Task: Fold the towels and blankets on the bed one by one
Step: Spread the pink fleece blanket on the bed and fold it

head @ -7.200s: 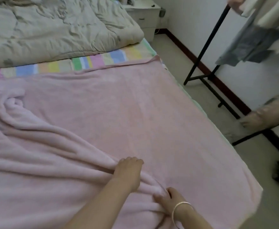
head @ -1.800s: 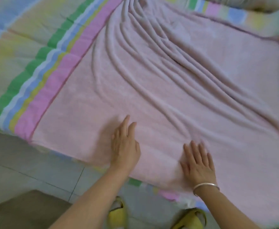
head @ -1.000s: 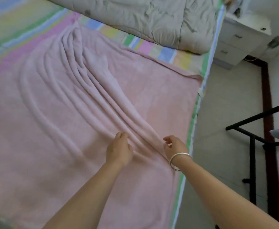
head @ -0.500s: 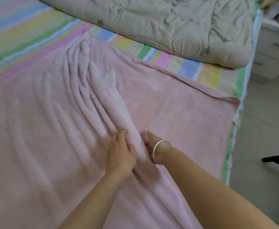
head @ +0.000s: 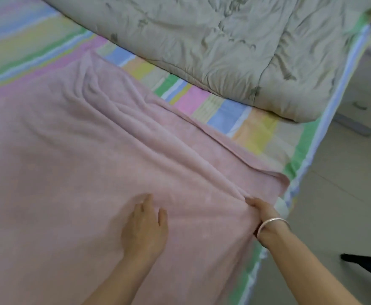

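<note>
1. Presently, in the head view, the step in hand is smoothing, ahead of the first fold. The pink blanket (head: 92,172) lies spread on the near part of the bed (head: 298,155).
2. Left grip (head: 145,225): fingers straight, pressing the blanket flat.
3. Right grip (head: 265,214): closed on the blanket's right edge, where soft ridges converge.
4. Next move, as a judgement: draw the ridges out, then take the corners.
5. Materials: plush blanket; crumpled quilted comforter (head: 224,51) at the far side.

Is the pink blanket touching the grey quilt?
No, a band of striped sheet shows between the pink blanket and the grey quilt.
</note>
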A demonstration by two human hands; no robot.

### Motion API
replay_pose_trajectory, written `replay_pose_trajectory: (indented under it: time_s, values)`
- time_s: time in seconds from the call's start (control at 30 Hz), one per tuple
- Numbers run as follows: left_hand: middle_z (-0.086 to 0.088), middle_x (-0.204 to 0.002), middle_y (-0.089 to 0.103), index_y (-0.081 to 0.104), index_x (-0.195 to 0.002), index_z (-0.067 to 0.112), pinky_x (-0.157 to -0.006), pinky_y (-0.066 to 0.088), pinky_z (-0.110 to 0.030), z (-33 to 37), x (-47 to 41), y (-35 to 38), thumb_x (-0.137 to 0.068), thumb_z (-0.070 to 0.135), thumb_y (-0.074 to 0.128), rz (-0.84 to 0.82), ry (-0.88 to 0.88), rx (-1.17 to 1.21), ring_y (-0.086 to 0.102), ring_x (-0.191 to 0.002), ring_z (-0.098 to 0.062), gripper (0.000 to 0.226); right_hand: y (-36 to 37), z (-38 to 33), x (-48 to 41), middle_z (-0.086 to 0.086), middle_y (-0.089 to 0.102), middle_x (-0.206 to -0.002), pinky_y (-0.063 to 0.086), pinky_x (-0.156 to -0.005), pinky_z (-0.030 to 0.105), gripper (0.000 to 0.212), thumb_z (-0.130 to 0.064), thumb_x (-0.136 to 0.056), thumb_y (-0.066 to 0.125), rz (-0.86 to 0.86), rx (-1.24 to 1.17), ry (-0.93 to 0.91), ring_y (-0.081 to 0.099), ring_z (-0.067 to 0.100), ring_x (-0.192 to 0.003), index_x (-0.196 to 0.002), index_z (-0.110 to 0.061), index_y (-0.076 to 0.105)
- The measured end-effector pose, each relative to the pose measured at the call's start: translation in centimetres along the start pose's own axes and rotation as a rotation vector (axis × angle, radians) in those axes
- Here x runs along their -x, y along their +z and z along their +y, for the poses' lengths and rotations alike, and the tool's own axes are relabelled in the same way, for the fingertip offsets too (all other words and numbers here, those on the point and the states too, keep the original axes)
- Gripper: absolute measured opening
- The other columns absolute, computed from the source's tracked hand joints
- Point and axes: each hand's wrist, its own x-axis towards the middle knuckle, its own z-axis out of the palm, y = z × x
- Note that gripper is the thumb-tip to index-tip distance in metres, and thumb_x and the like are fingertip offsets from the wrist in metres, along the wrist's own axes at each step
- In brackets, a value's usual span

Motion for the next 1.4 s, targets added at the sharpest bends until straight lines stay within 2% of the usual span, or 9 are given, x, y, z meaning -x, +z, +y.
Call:
replay_pose_trajectory:
  time_s: [0.13,0.23,0.37,0.67,0.87,0.97,1.1,1.27,1.4]
  values:
    - [-0.008,-0.137,0.048,0.043,-0.138,0.015,-0.096,0.044,-0.038,1.4,0.4,0.7,-0.097,0.033,0.043,0.003,0.044,-0.112,0.05,-0.122,-0.028,0.045,-0.9,0.1,0.5,0.006,0.051,-0.055,0.036,-0.037,0.016,0.007,-0.004,-0.084,0.057,0.004,0.142,-0.121,0.044,0.02,-0.052,-0.078,-0.006,0.06]
    - [-0.007,-0.136,0.049,0.045,-0.138,0.015,-0.098,0.044,-0.038,2.3,1.1,1.2,-0.095,0.027,0.046,0.0,0.099,-0.106,0.049,-0.123,-0.027,0.045,0.7,-0.7,0.8,-0.002,0.051,-0.04,0.039,-0.042,0.019,0.015,-0.014,-0.089,0.057,-0.064,0.157,-0.085,0.047,0.018,-0.047,-0.075,-0.008,0.058]
    - [-0.005,-0.132,0.052,0.05,-0.133,0.014,-0.099,0.044,-0.038,4.8,1.3,2.7,-0.09,0.015,0.051,0.07,0.272,-0.031,0.05,-0.121,-0.026,0.043,1.5,-2.2,-1.4,0.003,0.068,-0.062,0.046,-0.057,0.027,0.027,-0.033,-0.095,0.054,-0.155,0.067,-0.037,0.062,0.019,-0.055,-0.085,-0.01,0.066]
    - [-0.004,-0.108,0.066,0.066,-0.106,0.016,-0.09,0.048,-0.043,13.4,-9.6,3.0,-0.083,0.014,0.05,0.227,0.557,-0.013,0.06,-0.102,-0.029,0.029,3.5,-7.7,-8.1,0.007,0.065,-0.089,0.05,-0.05,0.03,0.04,0.007,-0.094,0.026,-0.256,0.278,-0.307,0.061,0.025,-0.058,-0.12,-0.016,0.048]
    - [0.0,-0.127,0.06,0.061,-0.121,0.031,-0.095,0.039,-0.028,15.6,-16.8,-0.2,-0.087,0.011,0.052,-0.101,0.399,-0.586,0.054,-0.118,-0.023,0.04,1.5,-15.9,-13.4,0.003,0.055,-0.106,0.049,-0.047,0.025,0.049,0.008,-0.095,0.033,-0.114,0.086,-0.442,0.059,0.018,-0.06,-0.128,-0.026,0.044]
    - [0.001,-0.132,0.055,0.056,-0.124,0.03,-0.098,0.041,-0.029,15.3,-18.2,-1.9,-0.089,0.013,0.05,-0.264,0.384,-0.831,0.052,-0.121,-0.021,0.039,1.3,-15.9,-13.5,0.007,0.058,-0.115,0.051,-0.071,0.033,0.047,0.009,-0.088,0.04,0.018,0.407,-0.656,0.056,0.021,-0.077,-0.126,-0.018,0.052]
    - [0.0,-0.126,0.056,0.052,-0.125,0.026,-0.096,0.038,-0.032,14.7,-18.4,-2.1,-0.093,0.019,0.046,-0.278,0.459,-1.138,0.054,-0.117,-0.021,0.034,3.7,-12.2,-9.1,-0.005,0.067,-0.089,0.045,-0.07,0.026,0.021,-0.005,-0.084,0.055,0.129,0.642,-0.988,0.059,0.013,-0.073,-0.091,-0.023,0.062]
    - [0.002,-0.121,0.062,0.061,-0.118,0.02,-0.093,0.045,-0.031,14.7,-17.4,-1.1,-0.096,0.012,0.043,-0.233,0.388,-1.251,0.058,-0.115,-0.02,0.03,8.0,-7.4,-5.5,0.003,0.07,-0.103,0.047,-0.08,0.032,0.02,-0.038,-0.092,0.054,-0.151,1.306,-0.649,0.062,0.029,-0.098,-0.096,-0.023,0.066]
    - [-0.001,-0.119,0.058,0.06,-0.116,0.019,-0.086,0.044,-0.03,15.6,-17.9,-2.0,-0.097,0.013,0.042,-0.112,0.481,-1.099,0.056,-0.115,-0.022,0.028,9.1,-5.9,-4.6,-0.002,0.07,-0.101,0.049,-0.085,0.03,0.021,-0.047,-0.089,0.058,-0.368,1.149,-0.435,0.063,0.023,-0.095,-0.079,-0.028,0.059]
